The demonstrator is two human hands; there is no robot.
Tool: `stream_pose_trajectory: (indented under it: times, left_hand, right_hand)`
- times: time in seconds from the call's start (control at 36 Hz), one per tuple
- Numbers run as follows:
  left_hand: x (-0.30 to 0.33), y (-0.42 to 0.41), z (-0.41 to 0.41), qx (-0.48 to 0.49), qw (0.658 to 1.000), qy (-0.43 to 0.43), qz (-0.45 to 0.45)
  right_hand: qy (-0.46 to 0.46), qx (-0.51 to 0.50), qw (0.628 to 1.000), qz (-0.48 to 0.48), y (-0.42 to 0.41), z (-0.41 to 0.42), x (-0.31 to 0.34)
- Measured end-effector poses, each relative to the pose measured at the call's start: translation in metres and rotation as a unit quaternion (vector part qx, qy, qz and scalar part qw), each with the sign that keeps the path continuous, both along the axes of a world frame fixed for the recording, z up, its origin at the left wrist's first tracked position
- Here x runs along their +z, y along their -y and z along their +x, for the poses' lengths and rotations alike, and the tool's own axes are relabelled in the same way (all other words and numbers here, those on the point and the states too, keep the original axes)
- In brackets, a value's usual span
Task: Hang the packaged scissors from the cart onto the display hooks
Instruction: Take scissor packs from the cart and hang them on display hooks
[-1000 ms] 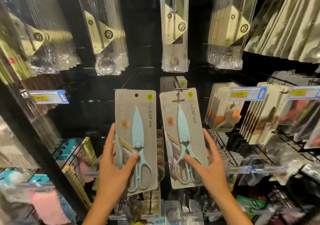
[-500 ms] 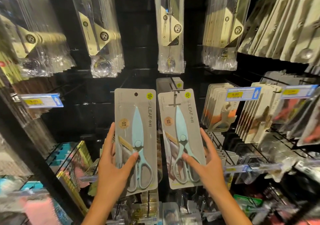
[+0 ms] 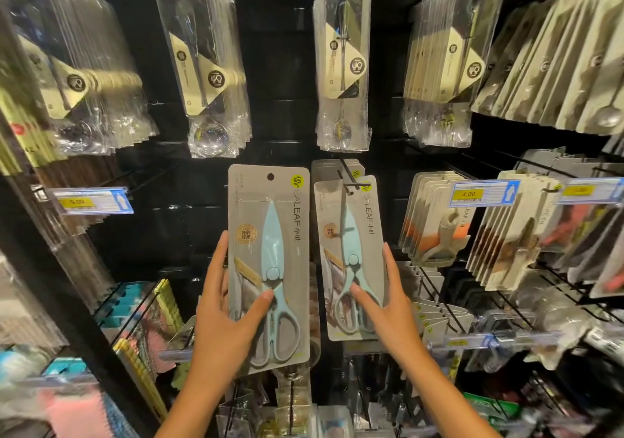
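Observation:
My left hand (image 3: 224, 316) grips a grey card pack of pale blue scissors (image 3: 270, 235), thumb across its front, fingers behind its left edge. The pack is upright and off any hook, its hang hole free at the top. My right hand (image 3: 388, 299) holds a second, identical scissors pack (image 3: 351, 235) by its lower right edge, thumb on the front. The black display hook (image 3: 349, 181) passes through the top of this second pack. More grey packs (image 3: 332, 169) hang behind it on the same hook.
Clear bagged cutlery packs (image 3: 341, 66) hang on the row above. Grey card packs (image 3: 435, 218) fill hooks to the right, behind a 4.00 price tag (image 3: 483, 194). A 5.00 price tag (image 3: 91, 201) sticks out at left. Lower hooks hold small packaged goods (image 3: 435, 312).
The right hand's pack has slid a little further back along the hook. The left hand's pack has stayed where it was. The view has drifted slightly.

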State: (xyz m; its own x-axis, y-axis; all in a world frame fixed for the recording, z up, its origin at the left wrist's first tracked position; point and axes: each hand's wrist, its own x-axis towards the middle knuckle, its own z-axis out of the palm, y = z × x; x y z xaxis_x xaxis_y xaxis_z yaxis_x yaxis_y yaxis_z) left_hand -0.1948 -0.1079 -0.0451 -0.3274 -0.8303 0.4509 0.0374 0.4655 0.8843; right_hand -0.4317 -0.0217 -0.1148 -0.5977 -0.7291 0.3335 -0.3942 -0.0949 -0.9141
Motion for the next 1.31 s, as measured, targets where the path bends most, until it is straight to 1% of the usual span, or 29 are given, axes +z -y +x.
stream_pose_trajectory:
  times: [0.28,0.39,0.53,0.67,0.75,0.81,0.92,0.97,1.03,1.11,1.22,1.31]
  left_hand:
    - [0.012,0.009,0.000,-0.005,1.000,-0.011,-0.028]
    - [0.014,0.009,0.002,-0.002,0.999,-0.015,-0.042]
    - [0.014,0.008,0.004,0.001,0.999,-0.016,-0.047]
    - [0.011,0.007,0.007,-0.002,0.999,-0.015,-0.047]
    - [0.008,0.007,0.007,-0.005,0.999,-0.007,-0.047]
    - [0.006,0.007,0.007,-0.011,0.999,-0.007,-0.049]
    - [0.001,0.007,0.005,-0.022,0.999,0.001,-0.044]
    - [-0.003,0.006,0.001,-0.022,0.999,0.000,-0.040]
    - [-0.008,0.005,-0.004,-0.024,0.999,0.000,-0.039]
    - [-0.014,0.002,-0.010,-0.039,0.999,-0.005,-0.032]
    - [-0.019,-0.004,-0.018,-0.065,0.998,-0.014,-0.021]
    - [-0.021,-0.005,-0.022,-0.084,0.996,0.003,-0.022]
  right_hand:
    - [-0.066,-0.039,0.994,0.084,0.051,-0.026,-0.002]
    - [-0.093,-0.060,0.990,0.093,0.064,-0.031,-0.003]
    - [-0.094,-0.068,0.988,0.098,0.075,-0.035,-0.003]
    - [-0.082,-0.075,0.987,0.117,0.068,-0.033,-0.007]
    - [-0.065,-0.065,0.991,0.098,0.057,-0.026,-0.011]
    - [-0.057,-0.035,0.995,0.074,0.047,-0.015,-0.010]
    - [-0.005,0.077,0.997,0.009,0.026,0.019,0.011]
    - [0.003,0.131,0.991,-0.019,0.015,0.034,0.025]
    - [0.001,0.159,0.987,-0.035,0.008,0.044,0.035]
    - [-0.004,0.154,0.987,-0.052,0.000,0.050,0.047]
    - [-0.018,0.111,0.992,-0.063,-0.004,0.045,0.047]
    - [-0.007,0.097,0.994,-0.059,-0.010,0.042,0.042]
